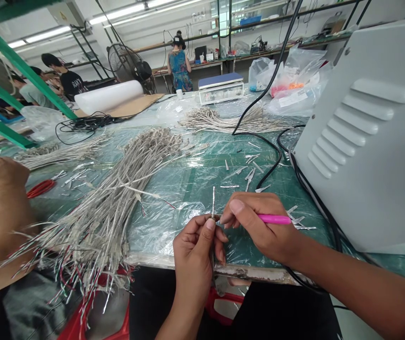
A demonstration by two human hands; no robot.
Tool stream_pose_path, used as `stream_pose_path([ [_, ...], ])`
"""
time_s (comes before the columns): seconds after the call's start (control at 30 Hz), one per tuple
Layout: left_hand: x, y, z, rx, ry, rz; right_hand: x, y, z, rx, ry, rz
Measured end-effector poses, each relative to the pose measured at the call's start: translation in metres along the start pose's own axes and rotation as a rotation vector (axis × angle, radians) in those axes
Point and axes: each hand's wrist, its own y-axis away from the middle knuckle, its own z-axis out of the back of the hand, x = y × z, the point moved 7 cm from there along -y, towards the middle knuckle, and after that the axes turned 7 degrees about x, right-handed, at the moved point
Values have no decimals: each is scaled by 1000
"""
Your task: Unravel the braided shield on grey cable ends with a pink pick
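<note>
Between thumb and fingers my left hand (197,245) pinches a thin cable (213,200), its foil-wrapped silver end pointing up. Right beside it, my right hand (262,224) is closed around a slim tool with a pink handle (275,219). The tool's tip comes close to the cable at my left fingertips; whether they touch I cannot tell. To the left lies a big bundle of grey cables (117,189), stripped ends with coloured wires hanging over the table edge. Scraps of silver foil (249,175) are strewn behind my hands.
A grey metal machine housing (368,141) with vents stands at the right, black cords (276,160) running beside it. Another cable bundle (238,120) lies farther back. At the left edge is a co-worker's arm (2,208) near a red wire coil (41,189).
</note>
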Motion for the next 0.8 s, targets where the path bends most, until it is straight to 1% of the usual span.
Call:
stream_pose_path([
  [0.13,-2,0,0,-29,7,-10,-1,-1,0,2,0,-3],
  [0.27,-1,-1,-1,-16,19,3,-1,-1,1,2,-10,-2],
  [0.5,-1,0,0,-48,25,-2,-4,0,-1,18,-19,-45],
  [0.8,-3,0,-1,-48,19,-14,-11,0,-3,16,-99,-117],
])
